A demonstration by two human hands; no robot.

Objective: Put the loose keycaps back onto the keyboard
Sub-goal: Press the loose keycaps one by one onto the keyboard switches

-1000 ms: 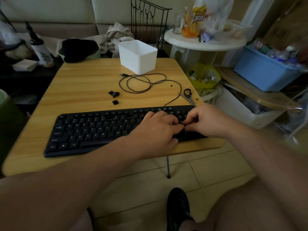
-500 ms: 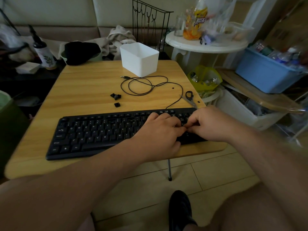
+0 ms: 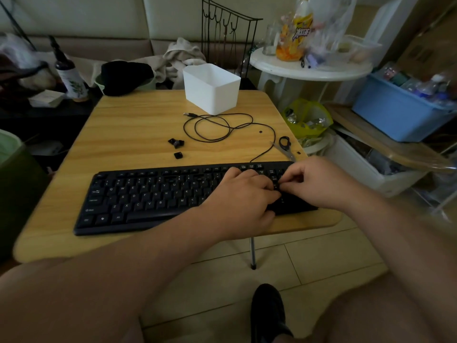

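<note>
Both hands (image 3: 279,189) unmoved on keyboard (image 3: 148,196), 3 loose keycaps (image 3: 176,147)

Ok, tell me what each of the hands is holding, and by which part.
Cannot be told. Both the left hand and right hand meet fingertips over the keyboard; any keycap there is hidden.

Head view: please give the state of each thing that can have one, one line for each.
keyboard: flat on the table, unplugged.
loose keycaps: off the keyboard, lying behind it.
cable: coiled loosely, plug end free.
scissors: closed, lying flat.
white bin: upright, open top.
left hand: resting on the keys.
right hand: fingers curled at the keys.
</note>
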